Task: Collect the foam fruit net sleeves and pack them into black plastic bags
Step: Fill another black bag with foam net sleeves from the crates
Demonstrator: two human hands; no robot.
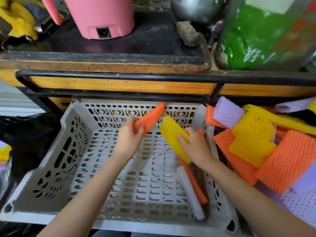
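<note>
My left hand (pixel 130 135) curls round the lower end of an orange foam sleeve (pixel 150 118), and my right hand (pixel 195 146) pinches a yellow foam sleeve (pixel 171 134) between thumb and fingers, both over the grey perforated crate (pixel 51 168). Under my right wrist a white sleeve (pixel 189 190) and a second orange sleeve (pixel 195 183) lie along the crate wall. Right of that hand, outside the crate, is a heap of mixed sleeves (pixel 273 151). The black plastic bag (pixel 25 134) sits well left of my left hand. I judge the crate nearly emptied and the heap left to pack.
</note>
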